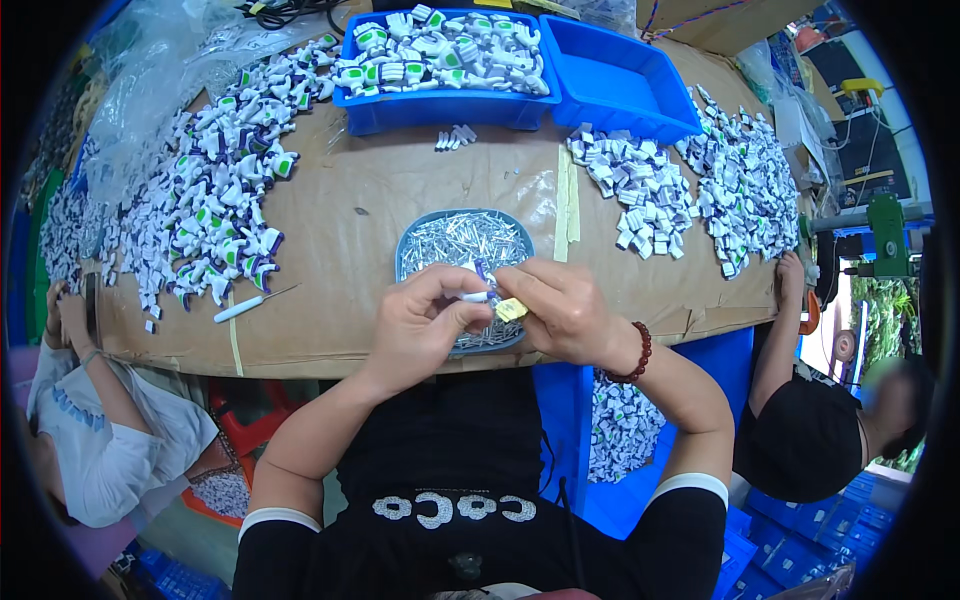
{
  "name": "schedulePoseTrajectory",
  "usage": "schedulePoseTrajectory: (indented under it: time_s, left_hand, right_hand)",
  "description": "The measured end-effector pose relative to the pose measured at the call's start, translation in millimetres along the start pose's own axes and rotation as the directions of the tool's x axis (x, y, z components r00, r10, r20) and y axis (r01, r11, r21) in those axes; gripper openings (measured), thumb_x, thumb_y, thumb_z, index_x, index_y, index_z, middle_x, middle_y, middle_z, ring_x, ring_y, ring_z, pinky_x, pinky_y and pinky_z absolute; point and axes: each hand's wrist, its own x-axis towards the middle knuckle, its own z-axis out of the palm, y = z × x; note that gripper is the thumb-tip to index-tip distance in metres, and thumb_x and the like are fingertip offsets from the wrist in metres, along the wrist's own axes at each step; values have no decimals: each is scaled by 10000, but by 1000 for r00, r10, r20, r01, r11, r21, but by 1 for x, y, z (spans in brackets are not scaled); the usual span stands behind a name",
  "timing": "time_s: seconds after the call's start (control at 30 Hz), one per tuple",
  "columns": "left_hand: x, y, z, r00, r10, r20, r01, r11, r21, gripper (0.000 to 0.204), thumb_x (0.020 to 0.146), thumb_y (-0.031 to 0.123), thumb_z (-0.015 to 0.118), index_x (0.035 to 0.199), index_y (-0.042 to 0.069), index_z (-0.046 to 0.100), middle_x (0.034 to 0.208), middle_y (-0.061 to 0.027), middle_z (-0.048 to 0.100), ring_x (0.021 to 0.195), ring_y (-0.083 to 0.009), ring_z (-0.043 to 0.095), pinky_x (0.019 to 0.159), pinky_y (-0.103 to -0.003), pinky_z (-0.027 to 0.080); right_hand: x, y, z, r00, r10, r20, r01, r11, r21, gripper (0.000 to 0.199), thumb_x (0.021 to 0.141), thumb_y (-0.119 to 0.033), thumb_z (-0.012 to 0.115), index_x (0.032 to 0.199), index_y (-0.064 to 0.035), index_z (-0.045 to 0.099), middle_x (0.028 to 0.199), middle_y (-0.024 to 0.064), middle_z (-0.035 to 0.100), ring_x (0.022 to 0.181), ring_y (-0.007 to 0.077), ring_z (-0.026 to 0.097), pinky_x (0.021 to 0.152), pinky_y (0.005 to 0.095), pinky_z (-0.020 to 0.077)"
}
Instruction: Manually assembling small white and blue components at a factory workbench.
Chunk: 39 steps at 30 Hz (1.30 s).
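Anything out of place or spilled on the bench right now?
Mostly orderly. A few small white parts lie loose in front of the full blue bin, apart from the piles, and a white-handled tool lies alone near the table's front edge.

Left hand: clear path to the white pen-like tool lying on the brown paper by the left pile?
Probably yes. The white pen-like tool lies bare on the brown paper, nothing between it and the left hand. But that hand is pinching a small white part, so it isn't free.

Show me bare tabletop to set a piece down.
Bare brown paper lies between the blue bin of white-green parts and the grey tray of metal pins, and left of that tray. Crowded: the white-purple pile at left and the white clip heaps at right.
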Motion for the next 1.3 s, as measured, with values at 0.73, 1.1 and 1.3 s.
schedulePoseTrajectory:
  time_s: [0.73, 1.1, 1.3]
  left_hand:
    - [20, -13, -21, 865, -418, 278, 502, 734, -457, 134, 845, 11, 586, 976, -8, 562, 824, -86, 619, 702, -125, 616, 645, -217, 527]
    - [14, -3, -14, 950, -274, 149, 305, 916, -261, 123, 871, -5, 538, 991, -15, 566, 959, -88, 575, 910, -159, 602, 767, -254, 522]
    - [6, 20, -13, 989, 61, 134, -23, 963, -268, 229, 822, -98, 544, 1026, 4, 520, 954, -62, 538, 994, -191, 592, 853, -285, 481]
  right_hand:
    - [-14, 7, 6, 999, -15, 32, 17, 998, -67, 424, 586, 68, 576, 1007, 14, 577, 702, 90, 522, 565, 242, 540, 479, 336, 430]
    - [-52, 53, -23, 989, 142, 40, -113, 904, -412, 425, 604, 7, 638, 1021, -65, 603, 858, 80, 590, 656, 234, 586, 551, 306, 487]
    - [-86, 80, -69, 901, 392, 186, -126, 646, -753, 388, 661, -11, 594, 1042, -80, 576, 1039, 53, 553, 813, 209, 566, 595, 303, 494]
